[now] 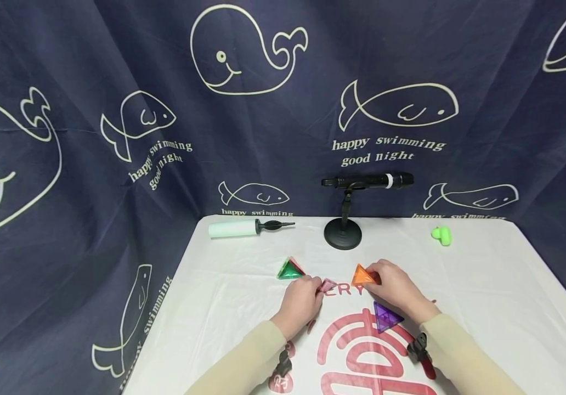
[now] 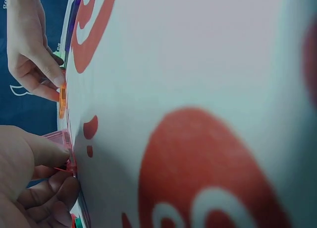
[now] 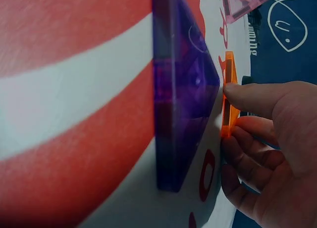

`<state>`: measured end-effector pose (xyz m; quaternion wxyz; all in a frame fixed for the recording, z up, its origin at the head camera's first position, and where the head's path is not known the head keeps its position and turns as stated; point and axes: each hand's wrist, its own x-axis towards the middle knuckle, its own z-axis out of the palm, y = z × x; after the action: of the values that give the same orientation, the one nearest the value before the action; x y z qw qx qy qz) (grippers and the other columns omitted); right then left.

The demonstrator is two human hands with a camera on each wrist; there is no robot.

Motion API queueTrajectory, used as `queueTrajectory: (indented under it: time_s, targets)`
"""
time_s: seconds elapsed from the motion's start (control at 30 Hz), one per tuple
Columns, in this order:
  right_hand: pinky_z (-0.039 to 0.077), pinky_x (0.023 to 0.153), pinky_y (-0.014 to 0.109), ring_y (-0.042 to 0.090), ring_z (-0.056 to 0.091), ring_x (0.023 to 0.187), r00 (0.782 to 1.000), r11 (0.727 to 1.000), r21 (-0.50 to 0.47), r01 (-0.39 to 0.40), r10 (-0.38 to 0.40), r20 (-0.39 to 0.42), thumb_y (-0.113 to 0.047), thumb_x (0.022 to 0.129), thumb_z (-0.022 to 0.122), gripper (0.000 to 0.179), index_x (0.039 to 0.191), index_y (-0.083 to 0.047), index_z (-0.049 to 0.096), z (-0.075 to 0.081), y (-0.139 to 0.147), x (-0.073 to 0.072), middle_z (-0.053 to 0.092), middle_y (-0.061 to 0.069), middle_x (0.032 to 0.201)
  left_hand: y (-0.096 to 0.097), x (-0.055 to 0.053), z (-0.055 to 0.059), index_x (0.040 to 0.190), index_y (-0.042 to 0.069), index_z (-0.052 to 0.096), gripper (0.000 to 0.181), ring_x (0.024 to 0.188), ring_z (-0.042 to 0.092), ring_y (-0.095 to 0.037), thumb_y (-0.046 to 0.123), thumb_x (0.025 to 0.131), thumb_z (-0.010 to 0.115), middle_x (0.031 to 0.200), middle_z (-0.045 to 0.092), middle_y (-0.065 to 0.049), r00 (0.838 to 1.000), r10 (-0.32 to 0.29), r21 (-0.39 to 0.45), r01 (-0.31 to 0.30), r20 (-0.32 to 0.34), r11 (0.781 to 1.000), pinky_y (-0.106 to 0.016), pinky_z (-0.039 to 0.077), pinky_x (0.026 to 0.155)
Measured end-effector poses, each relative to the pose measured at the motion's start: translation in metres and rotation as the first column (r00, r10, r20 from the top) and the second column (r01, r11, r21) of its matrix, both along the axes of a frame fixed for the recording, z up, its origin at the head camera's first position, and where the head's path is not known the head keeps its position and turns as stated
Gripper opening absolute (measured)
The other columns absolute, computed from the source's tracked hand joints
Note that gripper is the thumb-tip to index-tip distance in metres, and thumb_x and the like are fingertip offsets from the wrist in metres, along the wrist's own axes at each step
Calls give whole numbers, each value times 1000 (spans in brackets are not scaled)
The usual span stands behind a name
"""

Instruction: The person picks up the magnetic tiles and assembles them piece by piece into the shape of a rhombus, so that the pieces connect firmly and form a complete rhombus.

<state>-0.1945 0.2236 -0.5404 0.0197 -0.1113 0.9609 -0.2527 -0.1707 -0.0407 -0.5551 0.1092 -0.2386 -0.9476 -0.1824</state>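
Observation:
My left hand (image 1: 300,303) pinches a translucent pink triangular tile (image 1: 328,285) between thumb and fingers; in the left wrist view the pink tile (image 2: 60,137) is tilted up, partly covered by the thumb. To its right, my right hand (image 1: 397,285) pinches an orange triangular tile (image 1: 362,276) by its right side, thumb on the near edge in the right wrist view. A purple triangular tile (image 1: 385,318) lies below the right hand. Beside the left fingertips is a green triangular tile (image 1: 290,270) with a reddish edge behind it.
At the back of the white table stands a black microphone (image 1: 377,180) on a round base (image 1: 343,234). A pale green hand pump (image 1: 233,229) lies back left and a bright green object (image 1: 442,235) back right. A dark blue curtain (image 1: 273,131) hangs behind.

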Motion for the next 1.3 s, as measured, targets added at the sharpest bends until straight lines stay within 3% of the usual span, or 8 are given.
queueTrajectory:
  time_s: [0.17, 0.4, 0.67, 0.97, 1.3]
  targets:
    - [51, 78, 43, 19, 55, 79, 1000, 1000, -11, -21, 21, -1, -16, 84, 85, 32, 108, 3, 74, 3, -6, 0, 61, 4, 91, 3, -4, -2, 75, 17, 58, 24, 63, 60, -16, 14, 88, 78, 68, 55, 4, 1000, 11, -2, -11, 1, 1000, -35, 47, 56]
    - [50, 76, 42, 18, 54, 77, 998, 998, -29, -58, 58, -23, -14, 84, 86, 26, 103, 0, 75, 2, -14, -1, 61, 3, 89, 10, -11, -2, 87, 14, 70, 10, 66, 62, -15, 17, 91, 79, 71, 59, 3, 998, 38, -7, -37, 40, 999, -33, 48, 57]
    - [51, 75, 43, 17, 56, 77, 992, 993, -40, -107, 104, -73, -13, 80, 88, 26, 98, -1, 73, 1, -23, -2, 62, 3, 87, 18, -17, -4, 82, 14, 68, 10, 68, 66, -21, 13, 86, 77, 71, 61, 0, 998, 57, 3, -57, -2, 998, -37, 51, 59]
    - [51, 74, 41, 16, 55, 76, 995, 996, -21, -90, 90, -40, -13, 82, 88, 26, 100, 0, 73, 3, -31, -5, 61, 3, 86, 25, -25, -3, 72, 15, 62, 21, 66, 67, -24, 11, 85, 77, 67, 61, 0, 998, 63, 16, -63, -29, 998, -38, 50, 58]
    - [49, 71, 38, 15, 53, 73, 995, 996, -36, -85, 84, -45, -16, 81, 89, 26, 96, -2, 73, 1, -41, -2, 59, 1, 84, 33, -28, -1, 80, 12, 70, 9, 69, 68, -23, 13, 87, 75, 70, 64, -1, 995, 96, 1, -96, 12, 995, -38, 53, 62]
